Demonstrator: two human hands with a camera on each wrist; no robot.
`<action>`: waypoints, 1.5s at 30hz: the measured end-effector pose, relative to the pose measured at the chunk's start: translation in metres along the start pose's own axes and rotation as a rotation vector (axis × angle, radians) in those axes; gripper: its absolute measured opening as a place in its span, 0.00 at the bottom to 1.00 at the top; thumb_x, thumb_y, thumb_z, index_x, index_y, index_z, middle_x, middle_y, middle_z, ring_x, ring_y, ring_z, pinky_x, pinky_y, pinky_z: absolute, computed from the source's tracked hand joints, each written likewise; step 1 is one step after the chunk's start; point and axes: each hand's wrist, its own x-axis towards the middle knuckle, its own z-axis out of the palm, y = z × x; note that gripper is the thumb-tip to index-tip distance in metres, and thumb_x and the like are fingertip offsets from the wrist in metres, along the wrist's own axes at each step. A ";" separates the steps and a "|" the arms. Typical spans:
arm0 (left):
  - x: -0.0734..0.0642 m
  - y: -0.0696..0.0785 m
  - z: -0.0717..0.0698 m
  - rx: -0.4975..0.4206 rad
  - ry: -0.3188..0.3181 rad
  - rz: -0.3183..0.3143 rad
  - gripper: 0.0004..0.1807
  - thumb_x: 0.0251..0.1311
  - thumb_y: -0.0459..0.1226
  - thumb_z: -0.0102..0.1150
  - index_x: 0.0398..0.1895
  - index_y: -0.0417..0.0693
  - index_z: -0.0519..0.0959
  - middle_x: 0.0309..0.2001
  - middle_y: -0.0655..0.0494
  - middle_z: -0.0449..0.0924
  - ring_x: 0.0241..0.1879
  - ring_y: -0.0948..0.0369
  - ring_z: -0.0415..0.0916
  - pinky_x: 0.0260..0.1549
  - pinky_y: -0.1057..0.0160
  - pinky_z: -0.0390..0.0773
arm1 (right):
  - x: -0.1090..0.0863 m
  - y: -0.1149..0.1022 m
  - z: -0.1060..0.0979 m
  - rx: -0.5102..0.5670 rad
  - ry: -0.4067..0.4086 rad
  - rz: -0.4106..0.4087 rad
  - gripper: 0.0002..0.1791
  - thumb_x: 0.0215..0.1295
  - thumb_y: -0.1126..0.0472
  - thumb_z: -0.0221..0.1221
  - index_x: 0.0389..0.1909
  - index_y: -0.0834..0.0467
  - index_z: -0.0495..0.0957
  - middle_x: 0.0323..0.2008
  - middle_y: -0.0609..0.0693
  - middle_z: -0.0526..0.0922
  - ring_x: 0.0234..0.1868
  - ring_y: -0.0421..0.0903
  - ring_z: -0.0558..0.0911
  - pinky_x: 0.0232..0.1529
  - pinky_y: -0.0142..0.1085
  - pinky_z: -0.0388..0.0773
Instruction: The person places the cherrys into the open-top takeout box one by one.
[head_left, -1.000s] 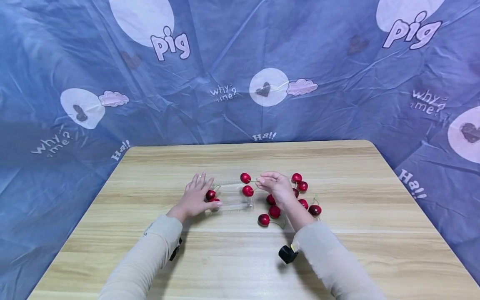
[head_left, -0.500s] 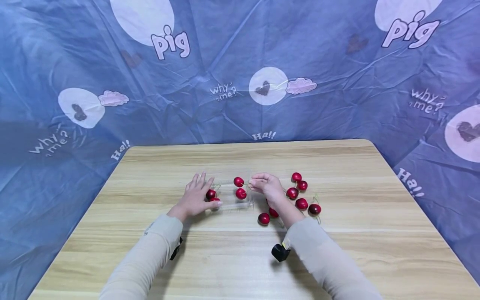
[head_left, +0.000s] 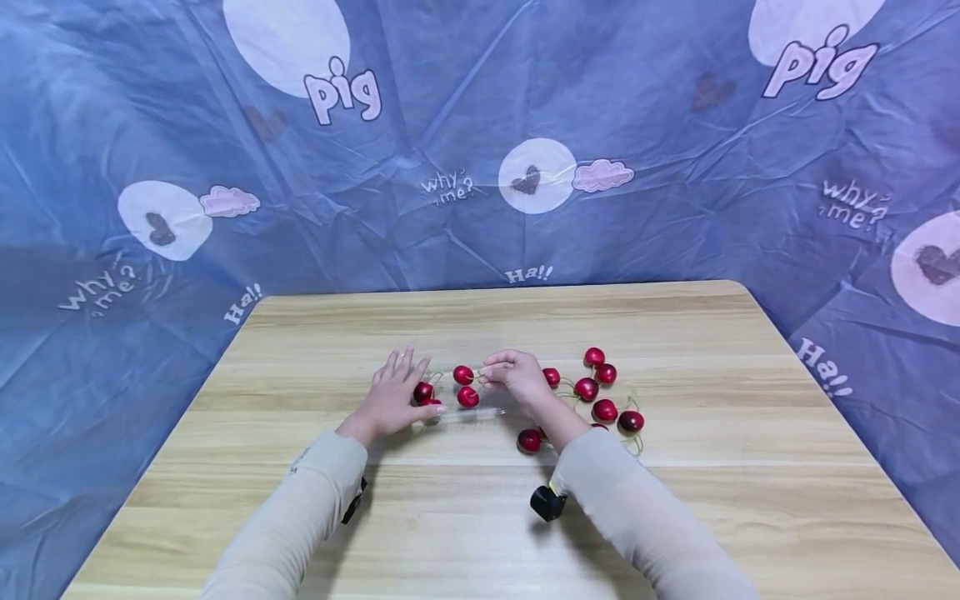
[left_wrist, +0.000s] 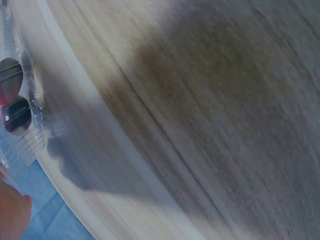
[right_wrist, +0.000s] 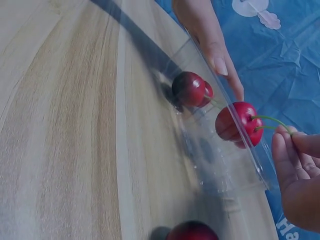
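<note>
My right hand pinches the green stems of a joined pair of red cherries between thumb and fingertips. The pair hangs within the rim of a clear plastic box; in the right wrist view its cherries show partly through the clear wall. Spread over the box's left end, my left hand rests at its rim with fingers fairly straight. Two more cherries lie inside near that thumb, partly hidden by it. Only the box's edge and two dark cherries show in the left wrist view.
Right of the box, several loose stemmed cherries lie scattered on the wooden table, some partly behind my right forearm. A blue printed cloth hangs behind the table's far edge.
My right hand has carried the cherry pair leftward and a little lower, from the box's right end to farther inside it. The left hand has stayed in place.
</note>
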 end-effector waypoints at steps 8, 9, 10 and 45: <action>0.002 -0.004 0.004 0.004 -0.003 0.006 0.49 0.47 0.64 0.45 0.65 0.44 0.47 0.65 0.38 0.34 0.62 0.41 0.29 0.55 0.41 0.40 | 0.006 0.002 0.011 -0.056 -0.016 0.040 0.11 0.51 0.78 0.53 0.38 0.77 0.69 0.24 0.58 0.78 0.24 0.44 0.79 0.40 0.43 0.74; 0.003 -0.004 0.004 0.002 0.000 0.006 0.48 0.47 0.64 0.46 0.65 0.44 0.47 0.65 0.38 0.34 0.62 0.41 0.29 0.55 0.41 0.40 | 0.007 0.001 0.012 -0.065 -0.016 0.048 0.12 0.51 0.78 0.53 0.38 0.77 0.69 0.24 0.58 0.78 0.24 0.45 0.79 0.40 0.43 0.74; 0.003 -0.004 0.004 -0.001 0.003 0.008 0.48 0.47 0.64 0.46 0.65 0.44 0.48 0.65 0.38 0.34 0.62 0.41 0.29 0.55 0.41 0.40 | 0.007 0.001 0.013 -0.075 -0.016 0.053 0.11 0.51 0.77 0.53 0.38 0.76 0.70 0.24 0.59 0.78 0.24 0.45 0.79 0.40 0.43 0.74; 0.008 -0.010 0.003 0.037 0.003 0.004 0.51 0.44 0.70 0.37 0.66 0.47 0.48 0.66 0.41 0.35 0.62 0.43 0.29 0.56 0.44 0.41 | 0.033 0.015 0.044 -0.217 0.038 0.103 0.11 0.49 0.82 0.50 0.36 0.75 0.70 0.25 0.60 0.78 0.22 0.46 0.77 0.34 0.40 0.76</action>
